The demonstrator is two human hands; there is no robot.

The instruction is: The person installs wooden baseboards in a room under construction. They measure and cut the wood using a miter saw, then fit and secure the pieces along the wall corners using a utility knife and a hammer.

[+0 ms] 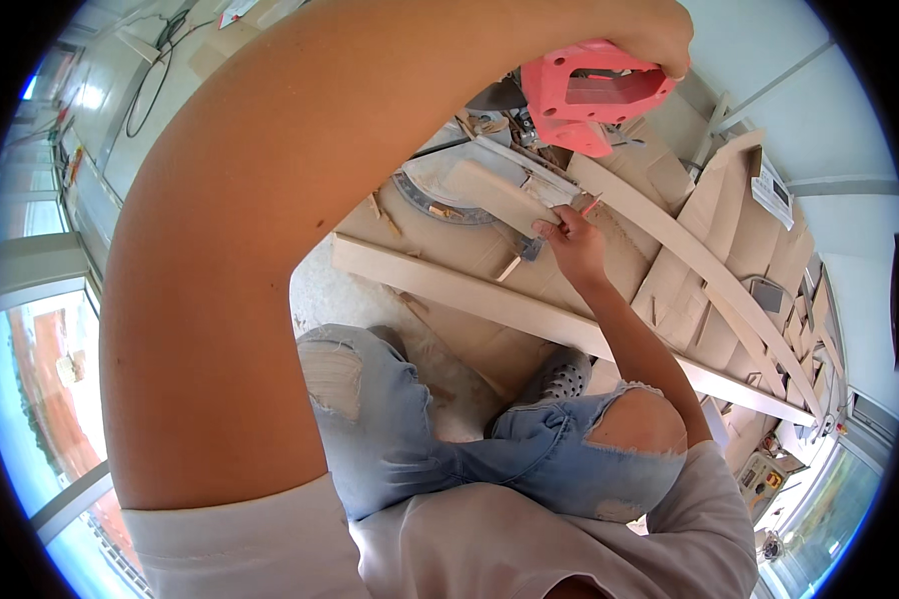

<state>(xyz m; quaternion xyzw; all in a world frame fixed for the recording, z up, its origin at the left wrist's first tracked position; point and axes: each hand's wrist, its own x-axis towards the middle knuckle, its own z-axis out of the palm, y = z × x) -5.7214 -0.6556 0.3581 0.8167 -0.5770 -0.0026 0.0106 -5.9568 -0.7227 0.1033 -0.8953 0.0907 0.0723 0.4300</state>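
Left hand (657, 38), top right of frame: up against the red saw handle (594, 95), fingers bent over the far edge. Fingertips mostly hidden, so can't tell whether it's a full grip. Right hand (575, 243), center right: clamped on the near end of a short wood piece (501, 196), thumb on top. Piece sits upper center, lying over the saw's metal base (425, 190). A thin red stick (591, 207) pokes out by the right fingers; can't make out whether it's held.

Left forearm (370, 100) is the big blocker: sweeps from lower left to the top, hides part of the base and the saw's left side. Dark round part (497, 97) beside the red housing is half covered, blade not readable. Chips and offcuts behind the base, too cluttered to sort.

Long board (469, 288) runs from center down to lower right, right forearm crossing over it. Second long board (714, 265) bows through the right side, lens bend. Brown sheets around both. Black cable (145, 100) upper left. Knees in torn jeans (390, 429) fill lower center; gray clog (564, 377) partly covered. Far-right pile too small to read.
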